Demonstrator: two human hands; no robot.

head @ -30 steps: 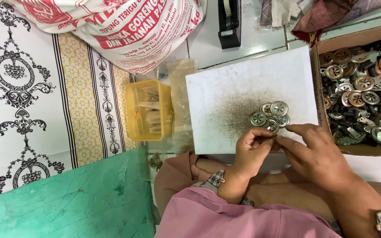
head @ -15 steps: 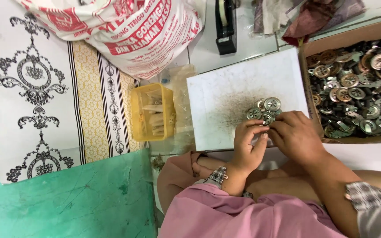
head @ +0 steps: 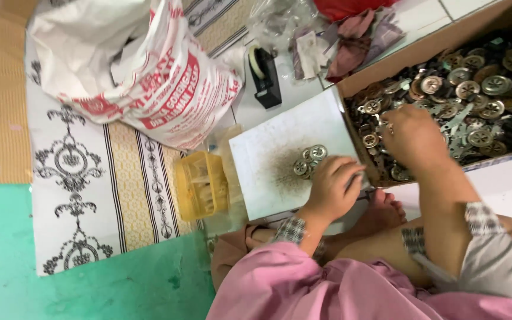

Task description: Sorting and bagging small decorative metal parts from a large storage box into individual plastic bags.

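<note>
Two bare hands sort round metal discs between a white board and a cardboard box.

The left hand (head: 334, 188) rests curled at the near edge of the flat white board (head: 280, 148), fingers folded in; whether it grips anything is hidden. Just beside it lies a small cluster of round silver metal discs (head: 308, 161) on a dusty grey smudge. The right hand (head: 413, 137) reaches into the brown cardboard box (head: 386, 65), fingers down among the heap of loose metal discs and parts (head: 475, 95), possibly pinching one. Left of the board stand a yellow plastic basket (head: 201, 185) and a printed white sack (head: 149, 77).
</note>
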